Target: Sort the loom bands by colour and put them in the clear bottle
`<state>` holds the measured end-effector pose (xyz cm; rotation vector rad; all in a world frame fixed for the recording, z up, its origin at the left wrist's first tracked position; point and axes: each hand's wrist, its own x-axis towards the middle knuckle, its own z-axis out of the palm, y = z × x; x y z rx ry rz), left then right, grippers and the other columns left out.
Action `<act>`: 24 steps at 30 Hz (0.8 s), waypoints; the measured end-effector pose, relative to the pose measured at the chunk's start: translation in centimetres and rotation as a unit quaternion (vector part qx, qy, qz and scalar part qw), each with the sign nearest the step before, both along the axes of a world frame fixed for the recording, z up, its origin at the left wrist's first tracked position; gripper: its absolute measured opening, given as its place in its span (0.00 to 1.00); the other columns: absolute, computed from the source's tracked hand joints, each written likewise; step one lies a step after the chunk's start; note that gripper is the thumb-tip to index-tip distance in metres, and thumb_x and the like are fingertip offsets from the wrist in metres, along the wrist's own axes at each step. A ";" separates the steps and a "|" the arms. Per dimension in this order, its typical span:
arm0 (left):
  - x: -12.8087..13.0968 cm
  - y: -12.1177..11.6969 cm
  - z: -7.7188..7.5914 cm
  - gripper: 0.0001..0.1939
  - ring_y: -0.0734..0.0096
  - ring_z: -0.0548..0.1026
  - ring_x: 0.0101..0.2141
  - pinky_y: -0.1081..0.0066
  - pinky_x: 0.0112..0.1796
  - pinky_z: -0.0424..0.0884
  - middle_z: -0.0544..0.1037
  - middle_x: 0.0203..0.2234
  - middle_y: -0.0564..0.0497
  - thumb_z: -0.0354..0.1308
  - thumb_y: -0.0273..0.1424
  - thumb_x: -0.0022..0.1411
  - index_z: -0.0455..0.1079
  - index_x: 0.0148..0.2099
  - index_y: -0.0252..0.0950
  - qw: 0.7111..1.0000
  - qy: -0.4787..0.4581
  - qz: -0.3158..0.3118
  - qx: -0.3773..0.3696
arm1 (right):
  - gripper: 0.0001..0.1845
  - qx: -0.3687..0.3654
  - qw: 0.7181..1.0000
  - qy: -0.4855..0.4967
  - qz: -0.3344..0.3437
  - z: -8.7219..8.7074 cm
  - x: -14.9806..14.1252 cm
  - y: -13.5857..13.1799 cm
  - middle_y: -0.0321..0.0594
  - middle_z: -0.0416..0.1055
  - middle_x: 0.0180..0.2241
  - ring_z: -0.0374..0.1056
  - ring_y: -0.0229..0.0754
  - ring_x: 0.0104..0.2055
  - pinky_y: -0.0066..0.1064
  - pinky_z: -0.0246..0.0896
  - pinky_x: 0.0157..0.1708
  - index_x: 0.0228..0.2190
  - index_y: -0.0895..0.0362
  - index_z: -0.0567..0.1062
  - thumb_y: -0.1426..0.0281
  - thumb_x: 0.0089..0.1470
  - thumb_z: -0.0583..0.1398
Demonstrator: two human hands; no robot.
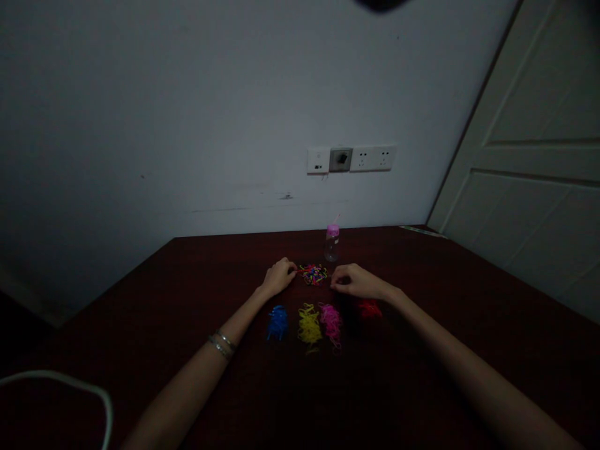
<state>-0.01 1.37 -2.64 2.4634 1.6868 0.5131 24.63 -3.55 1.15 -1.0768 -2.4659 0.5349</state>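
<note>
A small pile of mixed-colour rubber bands [314,274] lies on the dark table between my two hands. My left hand [280,276] rests at the pile's left edge, thumb and fingertips pinched together beside a bit of red; what they hold is too small to make out. On the pile's right side, a little apart from it, my right hand [355,280] has its fingers curled and pinched, their contents hidden. Nearer me lie sorted heaps: blue bands [278,322], yellow bands [309,324], pink bands [331,324] and red bands [370,308], the last partly under my right wrist.
A clear bottle with a pink cap [332,242] and a straw stands behind the mixed pile. Sockets [373,159] are set in the wall beyond the table [225,262]. A white cable [60,379] curves in at lower left; a pale door [539,169] stands right.
</note>
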 end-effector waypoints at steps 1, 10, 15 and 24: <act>0.0 0.0 0.0 0.10 0.66 0.69 0.41 0.71 0.38 0.64 0.69 0.38 0.49 0.49 0.34 0.58 0.70 0.39 0.40 1.000 -0.001 0.003 -0.002 | 0.09 -0.002 1.000 0.003 -0.001 0.0 0.0 0.0 0.41 0.72 0.30 0.67 0.39 0.31 0.30 0.60 0.33 0.27 0.59 0.76 0.69 0.47 0.56; -0.2 0.1 -0.1 0.09 0.68 0.69 0.39 0.72 0.38 0.64 0.70 0.38 0.48 0.47 0.32 0.59 0.69 0.37 0.37 1.000 -0.017 -0.009 0.006 | 0.10 0.003 1.000 0.018 -0.012 -0.2 0.2 0.2 0.41 0.72 0.29 0.66 0.39 0.30 0.30 0.60 0.32 0.27 0.59 0.76 0.69 0.48 0.56; 0.1 0.1 0.4 0.09 0.70 0.69 0.37 0.72 0.39 0.64 0.71 0.35 0.48 0.47 0.30 0.59 0.68 0.35 0.35 0.996 -0.076 -0.048 0.028 | 0.13 0.041 0.997 0.069 -0.021 -0.5 0.3 0.6 0.41 0.72 0.34 0.67 0.39 0.34 0.31 0.61 0.35 0.38 0.57 0.74 0.70 0.49 0.56; 3.4 -2.5 3.4 0.08 0.73 0.69 0.34 0.74 0.36 0.64 0.71 0.32 0.49 0.49 0.27 0.56 0.69 0.34 0.33 0.967 -0.144 -0.210 0.006 | 0.18 0.049 0.992 0.116 -0.027 -0.7 0.1 0.8 0.42 0.71 0.36 0.66 0.39 0.34 0.34 0.62 0.36 0.43 0.56 0.70 0.65 0.49 0.58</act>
